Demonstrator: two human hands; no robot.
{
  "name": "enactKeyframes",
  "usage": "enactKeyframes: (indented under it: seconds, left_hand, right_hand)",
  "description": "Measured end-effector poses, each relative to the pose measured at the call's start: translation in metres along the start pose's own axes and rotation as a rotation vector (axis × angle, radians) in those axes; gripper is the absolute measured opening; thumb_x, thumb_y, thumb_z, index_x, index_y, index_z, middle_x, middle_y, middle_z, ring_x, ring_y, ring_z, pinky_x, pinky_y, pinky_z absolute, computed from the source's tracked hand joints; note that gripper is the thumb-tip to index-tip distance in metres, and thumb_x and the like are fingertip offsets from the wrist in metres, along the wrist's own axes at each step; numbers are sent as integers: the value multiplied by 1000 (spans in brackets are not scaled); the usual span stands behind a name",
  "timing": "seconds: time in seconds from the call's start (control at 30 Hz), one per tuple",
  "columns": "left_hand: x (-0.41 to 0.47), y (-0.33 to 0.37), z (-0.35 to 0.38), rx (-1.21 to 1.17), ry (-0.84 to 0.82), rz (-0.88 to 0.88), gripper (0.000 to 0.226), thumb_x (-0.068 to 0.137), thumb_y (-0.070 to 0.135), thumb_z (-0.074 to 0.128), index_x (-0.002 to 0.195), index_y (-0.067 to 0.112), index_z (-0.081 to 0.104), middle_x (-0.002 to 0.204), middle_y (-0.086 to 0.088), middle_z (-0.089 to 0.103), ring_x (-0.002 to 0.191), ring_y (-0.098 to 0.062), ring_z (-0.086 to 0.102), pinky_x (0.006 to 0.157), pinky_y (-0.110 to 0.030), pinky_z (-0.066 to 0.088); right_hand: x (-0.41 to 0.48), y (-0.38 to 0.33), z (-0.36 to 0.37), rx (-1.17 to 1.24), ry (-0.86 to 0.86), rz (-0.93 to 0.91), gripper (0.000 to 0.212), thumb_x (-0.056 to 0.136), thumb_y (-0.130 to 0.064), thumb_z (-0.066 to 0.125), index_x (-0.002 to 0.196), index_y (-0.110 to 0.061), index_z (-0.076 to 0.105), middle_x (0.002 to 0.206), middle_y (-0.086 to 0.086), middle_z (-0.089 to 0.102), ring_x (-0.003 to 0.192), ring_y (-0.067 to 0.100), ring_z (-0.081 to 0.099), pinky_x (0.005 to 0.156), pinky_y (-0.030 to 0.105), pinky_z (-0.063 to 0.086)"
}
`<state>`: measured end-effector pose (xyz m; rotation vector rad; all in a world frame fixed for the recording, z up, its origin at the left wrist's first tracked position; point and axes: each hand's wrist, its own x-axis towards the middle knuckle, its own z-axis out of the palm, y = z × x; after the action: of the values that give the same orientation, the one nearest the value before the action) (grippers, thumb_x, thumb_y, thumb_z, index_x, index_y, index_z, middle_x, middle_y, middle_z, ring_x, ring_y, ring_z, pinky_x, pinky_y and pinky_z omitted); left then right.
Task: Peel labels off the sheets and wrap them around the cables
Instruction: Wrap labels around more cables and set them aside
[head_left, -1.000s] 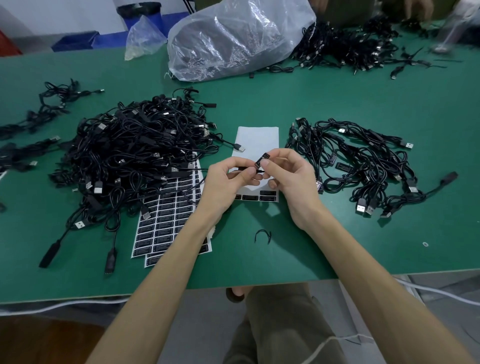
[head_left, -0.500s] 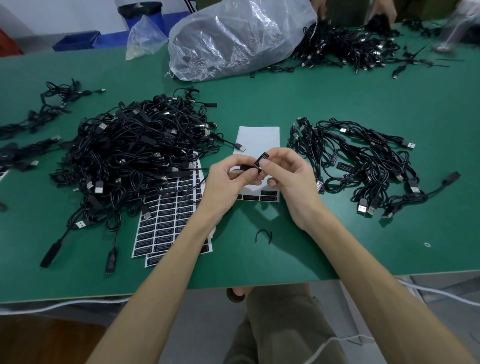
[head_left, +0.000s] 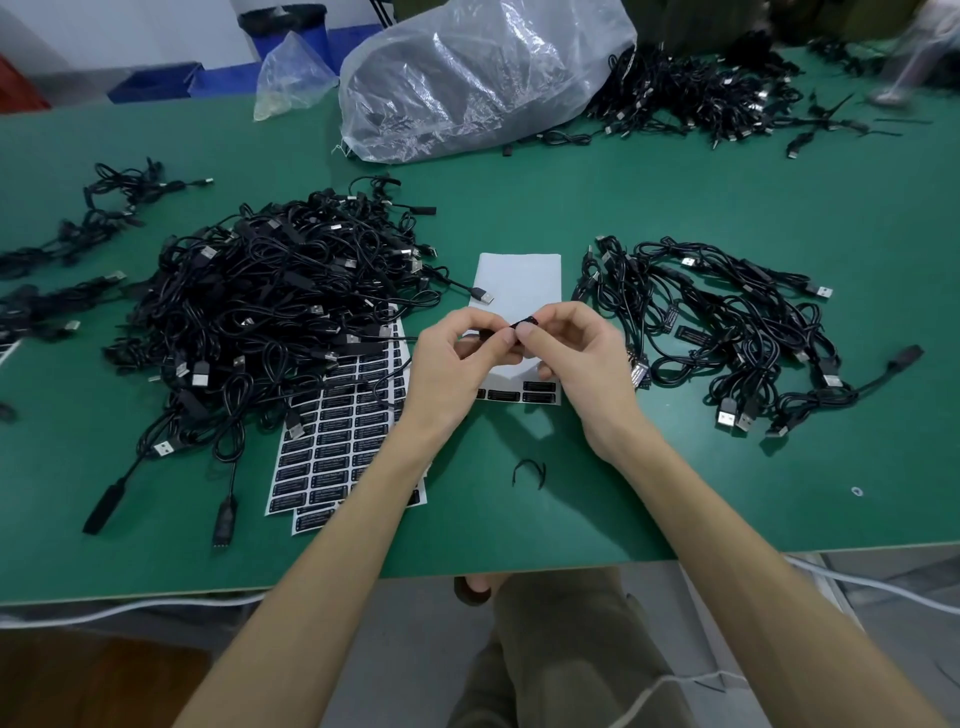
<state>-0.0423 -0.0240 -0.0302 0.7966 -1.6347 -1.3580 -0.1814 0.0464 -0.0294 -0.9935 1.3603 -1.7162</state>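
Observation:
My left hand (head_left: 457, 364) and my right hand (head_left: 582, 364) meet above a nearly used-up label sheet (head_left: 519, 275) at the table's middle. Both pinch a thin black cable (head_left: 488, 333), which trails left to the big tangled pile of cables (head_left: 270, 312). A small black label (head_left: 524, 323) is folded around that cable between my fingertips. A few labels remain along the sheet's near edge. Fuller label sheets (head_left: 337, 447) lie left of my left forearm, partly under the pile. A smaller pile of cables (head_left: 727, 332) lies to the right, some with labels on.
A large clear plastic bag (head_left: 478, 78) lies at the back, with another heap of cables (head_left: 701, 98) to its right. More cables (head_left: 93, 218) lie far left. A short black tie (head_left: 529, 473) sits near the table's front edge (head_left: 571, 564).
The label that stuck up between my fingertips is now pressed down around the cable. My right thumb and fingers have closed over it. My hands stayed in place.

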Motion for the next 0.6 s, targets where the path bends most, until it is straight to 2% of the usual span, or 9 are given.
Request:
enactKeyframes:
  seconds: [0.2, 0.37, 0.47, 0.6]
  left_hand:
    - [2, -2, -1, 41, 63, -2, 8, 97, 7, 70, 98, -1, 67, 91, -17, 77, 85, -23, 79, 81, -29, 61]
    - [1, -1, 1, 90, 42, 25, 5, 96, 5, 70, 96, 1, 67, 99, -25, 72, 83, -24, 78, 79, -28, 59]
    - [0, -1, 3, 138, 35, 29, 7, 95, 6, 71, 91, 10, 68, 99, -23, 71, 81, -25, 77, 80, -33, 61]
    - [1, 0, 4, 146, 45, 26, 10, 95, 4, 72, 90, 12, 68, 100, -24, 70, 79, -23, 77, 78, -30, 60]
  right_hand:
    - [2, 4, -2, -73, 103, -23, 10, 92, -19, 77, 89, -17, 68, 77, -8, 69, 77, 14, 63, 64, 25, 50]
    - [2, 5, -3, -97, 97, -39, 17, 91, -19, 79, 104, -18, 68, 93, -4, 73, 83, 16, 66, 71, 33, 53]
    - [2, 7, -2, -211, 70, -65, 8, 90, -20, 78, 93, -24, 72, 81, -9, 74, 79, 14, 66, 72, 37, 55]
    - [3, 8, -2, -241, 87, -77, 9, 90, -22, 78, 86, -28, 71, 76, -11, 74, 75, 13, 66, 72, 34, 53]
